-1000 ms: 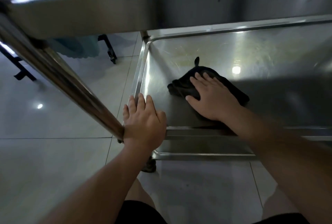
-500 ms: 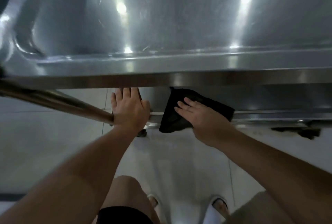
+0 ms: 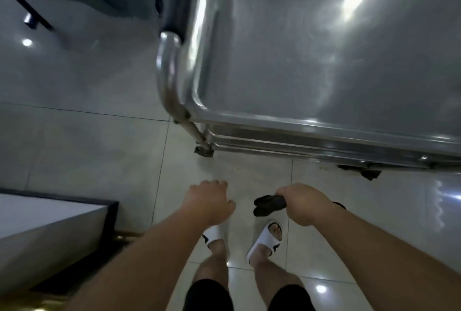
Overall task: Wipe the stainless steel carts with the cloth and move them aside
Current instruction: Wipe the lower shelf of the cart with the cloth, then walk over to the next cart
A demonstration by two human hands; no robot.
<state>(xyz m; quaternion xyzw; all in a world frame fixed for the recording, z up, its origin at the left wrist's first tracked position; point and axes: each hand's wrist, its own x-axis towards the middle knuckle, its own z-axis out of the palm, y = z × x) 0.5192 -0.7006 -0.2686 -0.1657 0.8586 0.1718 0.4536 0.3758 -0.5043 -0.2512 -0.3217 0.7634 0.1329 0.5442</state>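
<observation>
The right hand (image 3: 303, 204) gripped the bunched black cloth (image 3: 268, 204) at lower centre; the left hand (image 3: 208, 202) hung beside it, loosely curled and empty. Both were clear of the steel cart (image 3: 311, 56) at upper right. Wiping looked finished; next likely meant grasping the handle bar (image 3: 169, 71) to push it aside.

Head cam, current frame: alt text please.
Looking down, the right hand grips a dark cloth above the tiled floor; the left hand holds nothing. A stainless steel cart stands just ahead, untouched.
</observation>
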